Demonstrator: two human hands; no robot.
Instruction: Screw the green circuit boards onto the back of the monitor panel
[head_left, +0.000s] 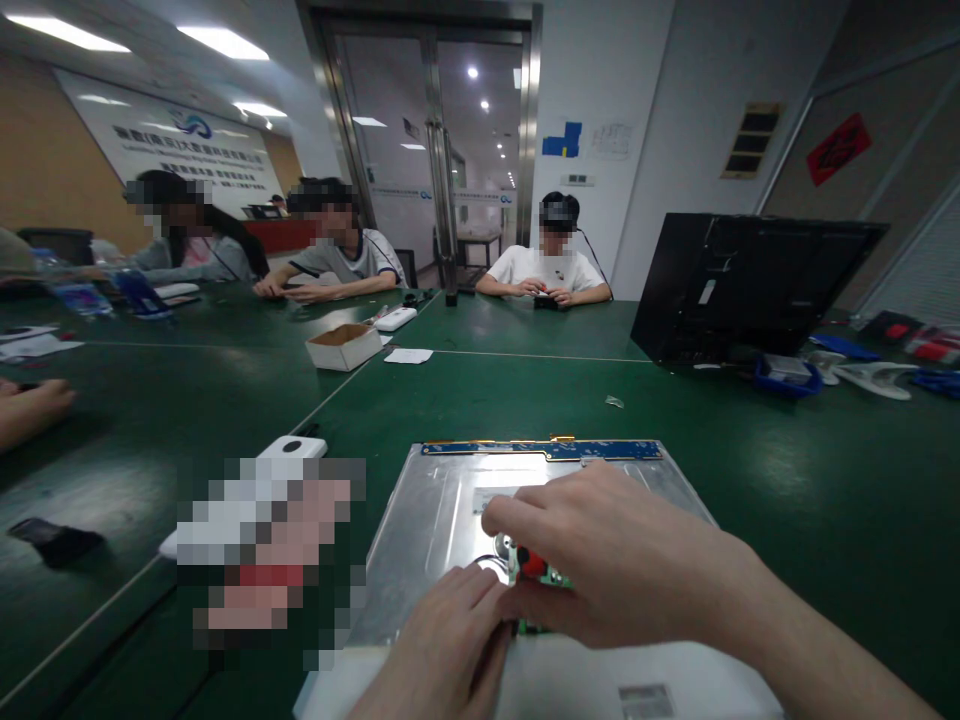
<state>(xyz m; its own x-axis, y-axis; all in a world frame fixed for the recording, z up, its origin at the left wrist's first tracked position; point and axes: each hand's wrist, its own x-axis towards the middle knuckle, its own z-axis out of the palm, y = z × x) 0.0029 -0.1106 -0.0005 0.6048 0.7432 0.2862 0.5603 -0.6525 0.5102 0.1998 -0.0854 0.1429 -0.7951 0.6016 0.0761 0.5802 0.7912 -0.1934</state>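
A flat silver metal panel (420,530) lies in front of me, with a narrow blue circuit strip (540,450) along its far edge. Toward its near side is a small green circuit board (556,577), mostly covered by my hands. My right hand (615,550) is closed around a red and black screwdriver handle (533,562) over the board; its tip is hidden. My left hand (442,635) rests by the board's left side, fingers bent and pressed together. What those fingers grip is hidden. Under the near edge shows a white surface (705,665) with a grey label.
Left of the panel lies a white power bank (296,450), partly pixelated. Beyond are a small open box (343,348) and a paper scrap (408,356). A black monitor (750,285) stands at back right, near a blue tray (787,375). Several people sit around the green table (525,390).
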